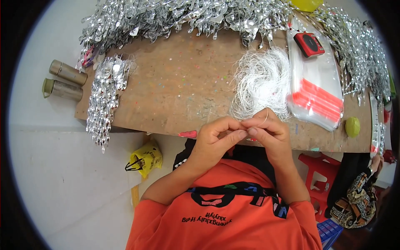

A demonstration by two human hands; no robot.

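Over the table's near edge, my left hand [216, 139] and my right hand [270, 131] meet fingertip to fingertip, both closed in a pinch. A thin pale string [267, 119] curves out above my right fingers. Most of it is hidden between the fingertips. Just beyond my hands lies a loose, tangled bundle of white string [263, 81]. To its right are clear plastic bags [318, 102] with red bands, stacked flat.
Silver garlands [183, 18] are heaped along the table's [179, 79] far side; another bunch [104, 96] hangs over its left end. A red device [309, 44] rests on the bags, near a yellow-green lump [352, 127]. Two metal flasks [62, 89] stand left. Another person [360, 200] is at right.
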